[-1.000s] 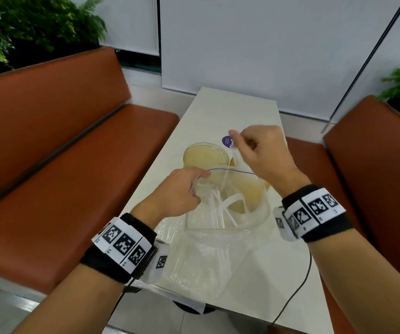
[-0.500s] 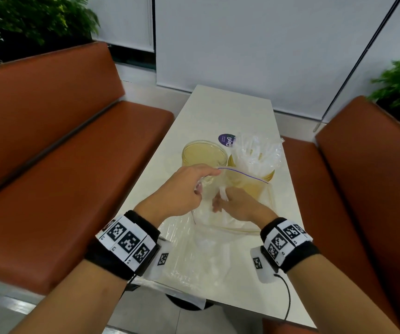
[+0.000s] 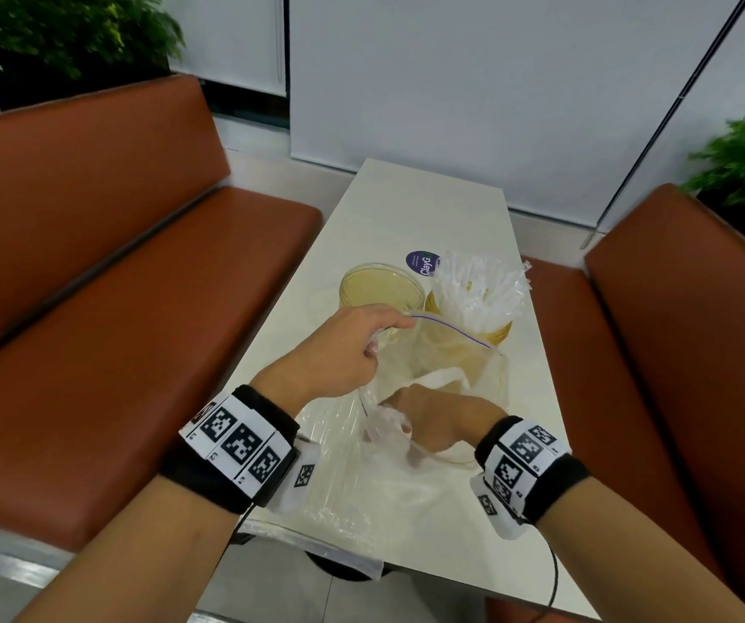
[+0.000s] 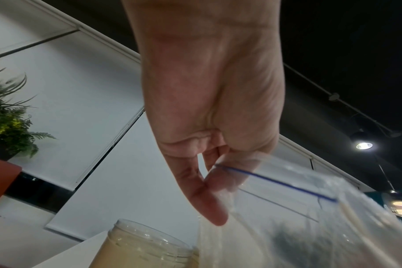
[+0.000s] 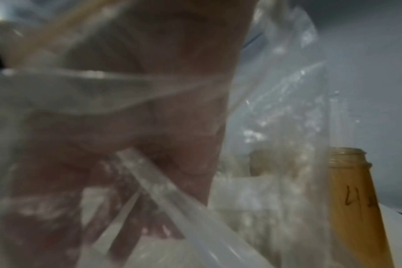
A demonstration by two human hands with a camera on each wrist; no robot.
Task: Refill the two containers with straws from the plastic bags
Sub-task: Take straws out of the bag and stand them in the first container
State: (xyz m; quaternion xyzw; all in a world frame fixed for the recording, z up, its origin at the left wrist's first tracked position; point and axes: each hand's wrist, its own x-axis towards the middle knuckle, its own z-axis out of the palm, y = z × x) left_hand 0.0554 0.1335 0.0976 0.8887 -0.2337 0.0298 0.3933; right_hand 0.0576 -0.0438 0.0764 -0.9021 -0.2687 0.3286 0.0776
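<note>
Two yellowish clear containers stand mid-table: the left container (image 3: 381, 292) (image 4: 145, 248) is empty, the right container (image 3: 501, 331) (image 5: 356, 199) holds wrapped straws (image 3: 478, 285) standing upright. In front of them a clear zip bag (image 3: 460, 366) (image 4: 287, 226) (image 5: 287, 108) with a blue seal line is held up. My left hand (image 3: 375, 344) (image 4: 213, 181) pinches the bag's top left corner. My right hand (image 3: 395, 427) (image 5: 135, 208) is deep inside the bag, fingers curled round wrapped straws (image 5: 154, 183) at its bottom; this view is blurred by plastic.
A second clear plastic bag (image 3: 343, 487) lies flat at the near table edge. A purple round sticker (image 3: 422, 263) is behind the containers. Orange benches (image 3: 137, 308) (image 3: 676, 330) flank the narrow white table (image 3: 429, 204). A black cable (image 3: 554, 573) hangs from my right wrist.
My right hand left a bunch of straws in the right container, came down into the bag and reached its bottom. My left hand kept its pinch on the bag's edge.
</note>
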